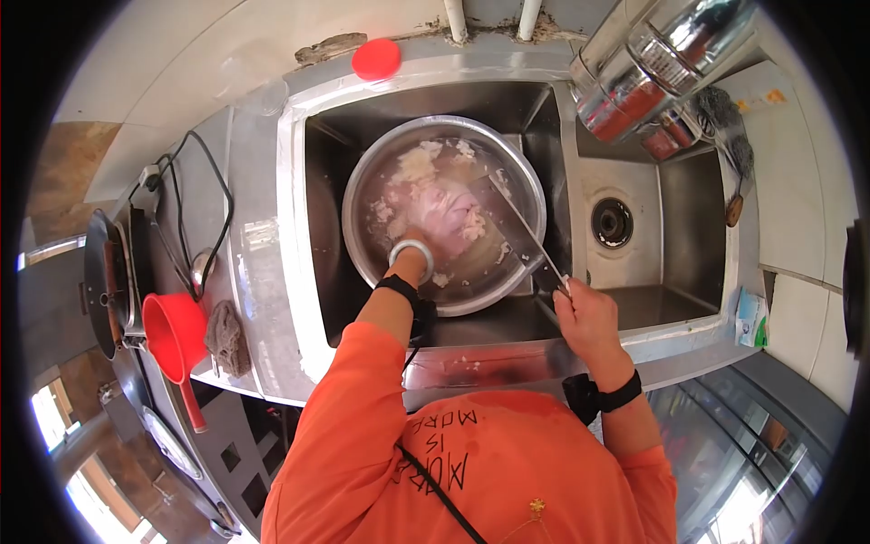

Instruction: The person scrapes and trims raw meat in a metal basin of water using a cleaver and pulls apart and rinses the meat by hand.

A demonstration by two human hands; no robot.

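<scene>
A large round metal basin stands in the left sink bowl. Cloudy water fills it, with a pale pink piece of meat and whitish fatty scraps in it. My left hand, a pale bangle at its wrist, reaches into the basin against the near side of the meat; the water hides its fingers. My right hand is closed round the handle of a knife. Its blade slants over the basin's right rim, with the tip close to the meat.
At right is a second sink bowl with a drain. Metal canisters and a brush stand behind it. A red lid lies on the back ledge. Leftward are a red dipper, a grey cloth and a black cable.
</scene>
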